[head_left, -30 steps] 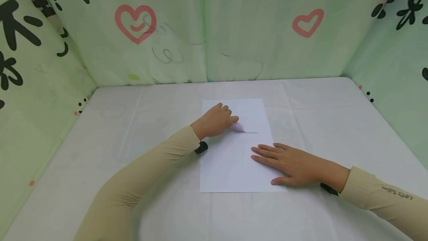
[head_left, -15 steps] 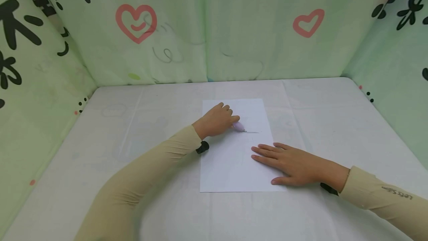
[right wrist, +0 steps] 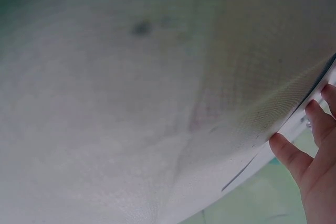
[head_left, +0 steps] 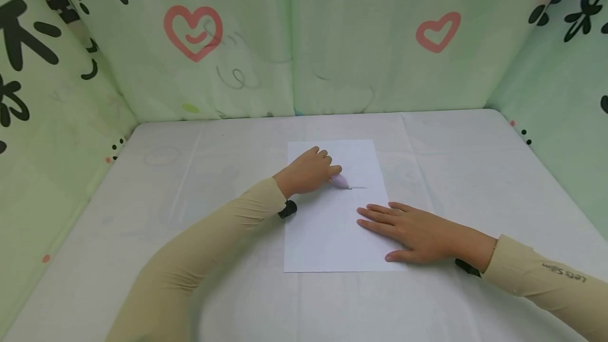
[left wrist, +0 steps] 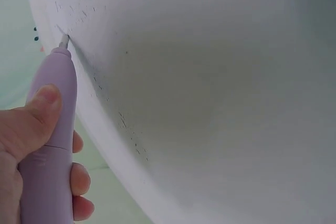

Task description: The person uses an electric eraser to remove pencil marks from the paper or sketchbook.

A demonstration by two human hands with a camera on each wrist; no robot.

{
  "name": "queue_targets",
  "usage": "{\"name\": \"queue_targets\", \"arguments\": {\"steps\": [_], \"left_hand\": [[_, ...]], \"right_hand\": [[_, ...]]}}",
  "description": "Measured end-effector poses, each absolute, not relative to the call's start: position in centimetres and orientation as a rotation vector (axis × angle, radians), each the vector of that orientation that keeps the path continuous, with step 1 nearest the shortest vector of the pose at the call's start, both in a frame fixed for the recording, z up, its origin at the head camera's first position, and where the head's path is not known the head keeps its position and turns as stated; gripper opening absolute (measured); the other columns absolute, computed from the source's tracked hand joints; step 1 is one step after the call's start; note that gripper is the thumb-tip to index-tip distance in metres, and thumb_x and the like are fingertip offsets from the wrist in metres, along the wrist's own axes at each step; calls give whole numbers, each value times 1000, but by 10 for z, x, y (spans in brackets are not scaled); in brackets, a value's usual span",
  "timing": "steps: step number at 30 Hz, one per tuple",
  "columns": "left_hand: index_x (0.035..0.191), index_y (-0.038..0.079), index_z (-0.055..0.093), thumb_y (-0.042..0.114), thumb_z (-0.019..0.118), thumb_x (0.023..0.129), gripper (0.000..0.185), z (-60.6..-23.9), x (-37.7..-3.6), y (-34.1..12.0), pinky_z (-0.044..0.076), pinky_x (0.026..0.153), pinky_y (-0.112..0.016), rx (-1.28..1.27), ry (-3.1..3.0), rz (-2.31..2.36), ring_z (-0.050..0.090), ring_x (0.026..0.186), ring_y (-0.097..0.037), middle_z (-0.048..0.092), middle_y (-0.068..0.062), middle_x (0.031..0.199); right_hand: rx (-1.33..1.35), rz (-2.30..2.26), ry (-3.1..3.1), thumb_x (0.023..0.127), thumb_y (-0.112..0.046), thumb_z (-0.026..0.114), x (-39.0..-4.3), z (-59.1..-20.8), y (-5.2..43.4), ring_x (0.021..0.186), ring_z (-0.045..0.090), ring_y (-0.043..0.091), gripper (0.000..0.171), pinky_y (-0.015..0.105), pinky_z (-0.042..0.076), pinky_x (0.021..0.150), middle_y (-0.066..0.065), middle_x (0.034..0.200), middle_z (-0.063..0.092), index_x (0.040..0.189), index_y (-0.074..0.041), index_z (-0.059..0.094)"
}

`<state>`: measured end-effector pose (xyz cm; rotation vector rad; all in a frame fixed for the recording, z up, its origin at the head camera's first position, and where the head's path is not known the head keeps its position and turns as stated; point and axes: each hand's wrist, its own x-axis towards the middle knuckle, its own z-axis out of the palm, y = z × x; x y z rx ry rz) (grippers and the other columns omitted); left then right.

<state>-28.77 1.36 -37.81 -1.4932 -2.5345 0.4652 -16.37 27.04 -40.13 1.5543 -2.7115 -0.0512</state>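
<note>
My left hand [head_left: 309, 170] grips a light purple electric eraser [left wrist: 52, 93], thumb along one side and fingertips showing on the other. Its narrow pale tip touches the white sheet of paper [head_left: 323, 236], at the left end of a thin pencil line [head_left: 359, 188]. Dark crumbs [left wrist: 123, 121] lie scattered on the paper around the tip in the left wrist view. Spread over the sheet's lower right part, my right hand [head_left: 413, 231] rests with straight fingers. In the right wrist view its fingertips touch the paper, and a dark line [right wrist: 239, 174] shows beyond them.
The paper lies on a table with a white cloth [head_left: 237, 300]. Green printed curtains [head_left: 332, 41] with hearts and black drawings stand along the back and both sides. A black wrist strap piece [head_left: 287, 209] shows below my left cuff.
My left hand and the eraser have shifted slightly to the right along the pencil line. The right hand has stayed in place on the paper.
</note>
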Motion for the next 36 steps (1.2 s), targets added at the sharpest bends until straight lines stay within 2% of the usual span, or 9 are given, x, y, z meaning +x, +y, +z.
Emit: {"name": "queue_targets", "arguments": {"steps": [22,36], "left_hand": [[117,19,58,32,54,95,26,-378,-291,17,46,90,-34,-1502,-2554,502,60,95,-20,68,-4,103],[116,19,57,34,52,95,26,-378,-295,22,45,85,-33,-1545,-2524,522,60,93,-19,68,-3,101]], "right_hand": [[1557,-46,-2708,93,-51,48,-164,-401,270,138,35,24,67,40,26,103,5,153,33,147,-15,30],[1554,-53,-2728,93,-52,47,-163,-400,269,138,34,24,67,43,29,102,5,153,32,147,-16,30]]}}
